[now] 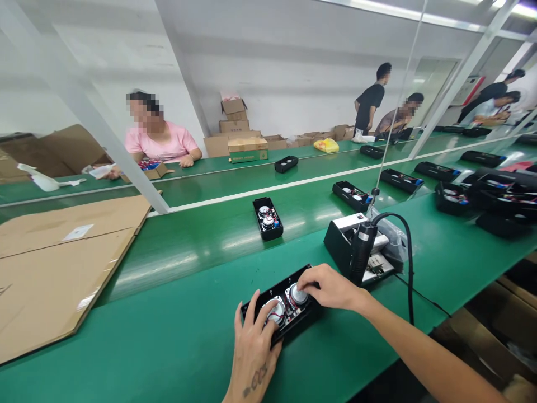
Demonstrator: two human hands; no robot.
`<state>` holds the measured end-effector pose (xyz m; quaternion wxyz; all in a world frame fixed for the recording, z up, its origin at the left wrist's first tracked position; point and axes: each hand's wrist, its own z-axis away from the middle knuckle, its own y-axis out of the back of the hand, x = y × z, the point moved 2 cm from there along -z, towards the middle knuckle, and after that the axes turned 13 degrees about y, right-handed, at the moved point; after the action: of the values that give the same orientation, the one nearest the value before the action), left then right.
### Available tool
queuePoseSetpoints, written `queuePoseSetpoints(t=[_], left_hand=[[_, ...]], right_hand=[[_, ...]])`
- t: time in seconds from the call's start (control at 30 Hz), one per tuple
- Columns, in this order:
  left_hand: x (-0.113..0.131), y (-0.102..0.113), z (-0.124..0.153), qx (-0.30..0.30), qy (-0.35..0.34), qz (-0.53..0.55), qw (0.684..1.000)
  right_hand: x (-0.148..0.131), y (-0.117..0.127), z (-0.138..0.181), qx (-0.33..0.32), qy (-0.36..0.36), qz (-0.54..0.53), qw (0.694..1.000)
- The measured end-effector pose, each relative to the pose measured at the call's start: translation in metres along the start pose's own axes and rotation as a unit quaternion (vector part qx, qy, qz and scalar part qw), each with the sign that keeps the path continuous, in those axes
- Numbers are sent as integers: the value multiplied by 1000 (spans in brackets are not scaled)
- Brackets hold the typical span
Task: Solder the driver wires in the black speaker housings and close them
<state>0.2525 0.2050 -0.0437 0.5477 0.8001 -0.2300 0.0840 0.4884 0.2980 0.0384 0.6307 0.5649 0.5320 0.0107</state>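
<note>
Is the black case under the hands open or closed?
Open: the case has no lid on, exposing two round speakers and wiring.

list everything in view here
open black case: 1, black, on the green bench under both hands
round silver parts: 2, silver and white, inside the open black case
other black cases: about ten, black, along the benches ahead and to the right
corded bench tool: 1, black and white, right of the hands
flattened cardboard sheet: 1, brown, on the bench at left
stacked cardboard boxes: several, brown, by the far wall
yellow bag: 1, yellow, on the far bench
green bench: 1, green, under the hands
co-workers: about five, beyond the far bench and back right
left hand: 1, tattooed wrist, on the left round part
right hand: 1, on the right round part
</note>
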Motion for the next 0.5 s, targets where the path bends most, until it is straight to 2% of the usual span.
queuePoseSetpoints(t=[0.1,0.17,0.33,0.5], left_hand=[[0,-2,2,8,2,1,1000],[0,-2,2,11,1,-3,1000],[-3,-5,3,18,-3,9,1000],[-4,-8,5,15,0,4,1000]], right_hand=[[-6,-8,2,-103,24,37,994],[-13,-15,3,-143,37,78,986],[-18,-23,4,-152,21,166,974],[-14,-36,8,-159,85,218,959]])
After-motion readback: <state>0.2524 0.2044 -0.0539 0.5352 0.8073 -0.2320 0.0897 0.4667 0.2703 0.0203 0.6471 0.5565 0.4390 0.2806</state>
